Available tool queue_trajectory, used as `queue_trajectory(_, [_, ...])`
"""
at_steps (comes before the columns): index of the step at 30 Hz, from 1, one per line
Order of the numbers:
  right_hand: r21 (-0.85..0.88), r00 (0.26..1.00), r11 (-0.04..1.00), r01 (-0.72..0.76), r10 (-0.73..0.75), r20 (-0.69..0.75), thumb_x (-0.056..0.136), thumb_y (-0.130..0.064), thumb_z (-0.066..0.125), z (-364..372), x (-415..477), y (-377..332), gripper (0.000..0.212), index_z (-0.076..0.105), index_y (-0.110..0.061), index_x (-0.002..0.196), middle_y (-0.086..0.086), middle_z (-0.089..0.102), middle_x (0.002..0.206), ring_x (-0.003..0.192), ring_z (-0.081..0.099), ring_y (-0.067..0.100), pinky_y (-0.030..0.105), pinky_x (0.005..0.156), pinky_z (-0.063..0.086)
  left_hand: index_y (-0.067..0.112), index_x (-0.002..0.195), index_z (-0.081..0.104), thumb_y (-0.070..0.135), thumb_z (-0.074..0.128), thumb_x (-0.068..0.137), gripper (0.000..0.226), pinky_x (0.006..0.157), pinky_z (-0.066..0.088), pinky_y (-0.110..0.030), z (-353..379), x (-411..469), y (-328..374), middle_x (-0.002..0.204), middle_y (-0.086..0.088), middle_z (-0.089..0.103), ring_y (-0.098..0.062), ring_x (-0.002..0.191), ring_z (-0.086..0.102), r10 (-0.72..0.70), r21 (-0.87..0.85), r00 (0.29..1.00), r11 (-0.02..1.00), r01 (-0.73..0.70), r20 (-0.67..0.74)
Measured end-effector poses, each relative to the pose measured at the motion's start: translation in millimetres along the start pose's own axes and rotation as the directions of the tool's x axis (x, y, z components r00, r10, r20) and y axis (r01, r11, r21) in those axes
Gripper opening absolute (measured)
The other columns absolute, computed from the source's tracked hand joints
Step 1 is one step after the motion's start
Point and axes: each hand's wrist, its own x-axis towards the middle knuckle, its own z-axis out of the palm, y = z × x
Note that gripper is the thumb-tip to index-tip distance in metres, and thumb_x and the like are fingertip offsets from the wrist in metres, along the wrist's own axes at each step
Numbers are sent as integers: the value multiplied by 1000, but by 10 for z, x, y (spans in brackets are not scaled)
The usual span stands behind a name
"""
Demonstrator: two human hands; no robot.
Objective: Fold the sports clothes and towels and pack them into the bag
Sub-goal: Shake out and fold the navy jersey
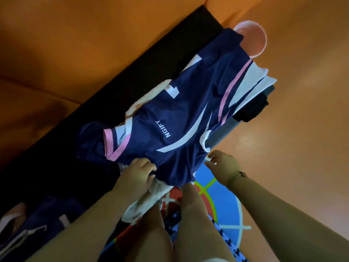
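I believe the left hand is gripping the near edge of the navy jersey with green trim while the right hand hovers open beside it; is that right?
Nearly. In the head view the trim on the navy jersey is pink and white, not green. The rest holds: the left hand grips its near edge, and the right hand hovers open beside it, holding nothing.

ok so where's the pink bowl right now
In the head view the pink bowl sits upper right on the orange floor, partly hidden behind the far end of the navy jersey.

Navy jersey (pink and white stripes), orange floor
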Motion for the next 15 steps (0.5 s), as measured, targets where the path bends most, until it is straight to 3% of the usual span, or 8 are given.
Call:
queue_trajectory(3, [-26,1000,1000,11,-11,-16,88,-36,61,45,274,84,45,52,-12,125,11,60,118,105,56,31,35,86,46,13,88,69,10,86,56,37,69,56,-35,248,164,144,96,-4,65,-20,97,44,102,74,995,992,-103,17])
queue_trajectory(7, [-89,998,994,62,-64,-20,86,-42,62,121,565,73,57,48,-6,128,15,49,125,113,46,33,38,96,39,12,101,73,24,90,50,55,98,34,-38,529,310,203,110,-13,68,-28,111,43,220,306,965,917,-255,145])
queue_trajectory(9, [-123,998,990,70,-70,2,86,-43,62,167,652,28,56,49,-4,124,15,44,123,110,45,34,38,95,38,13,112,69,32,88,54,64,102,37,-46,657,316,155,122,-17,62,-35,118,47,157,350,953,904,-245,261])
queue_trajectory(11, [-126,999,991,47,-49,-19,86,-41,61,202,699,-27,51,49,-4,120,15,44,122,110,45,35,38,93,39,14,117,66,35,87,55,69,96,46,-52,720,306,122,129,-18,58,-42,119,52,61,357,930,913,-199,361])
queue_trajectory(15, [-147,1000,989,7,-7,-2,90,-35,57,293,717,-72,35,58,-3,103,18,48,116,110,45,36,36,88,39,14,113,67,27,87,55,63,93,48,-54,761,330,152,128,-18,57,-46,116,53,22,368,929,915,-167,369])
